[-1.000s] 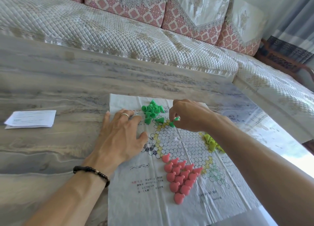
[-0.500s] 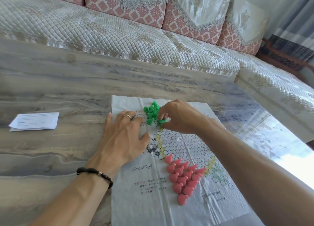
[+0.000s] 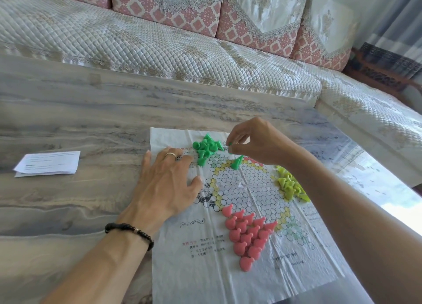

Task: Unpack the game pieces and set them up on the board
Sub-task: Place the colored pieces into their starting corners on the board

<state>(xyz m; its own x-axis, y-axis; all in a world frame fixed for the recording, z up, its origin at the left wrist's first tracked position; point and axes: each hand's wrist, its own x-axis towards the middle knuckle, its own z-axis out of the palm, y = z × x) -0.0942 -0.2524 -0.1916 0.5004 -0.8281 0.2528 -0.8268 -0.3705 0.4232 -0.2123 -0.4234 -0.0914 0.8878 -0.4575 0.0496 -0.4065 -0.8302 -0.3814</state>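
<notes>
A thin paper game board [image 3: 228, 278] printed with a honeycomb of circles lies on the table. Pink pieces [image 3: 247, 235] stand in a triangle at its near point. A loose heap of green pieces [image 3: 206, 147] lies at the far left corner, and one green piece [image 3: 236, 162] stands alone on the board's far rim. Yellow-green pieces [image 3: 291, 186] are piled at the right. My left hand [image 3: 166, 182] presses flat on the board's left edge. Raised above the far corner, my right hand [image 3: 253, 141] pinches a small green piece [image 3: 230, 144] at its fingertips.
A folded white leaflet [image 3: 48, 163] lies on the marble table [image 3: 68, 203] to the left. A quilted sofa [image 3: 159, 43] with pink cushions runs behind the table and along the right side.
My right hand has lifted from the green heap with a green piece pinched in its fingers. One green piece now stands alone on the board's far rim. My left hand stays put.
</notes>
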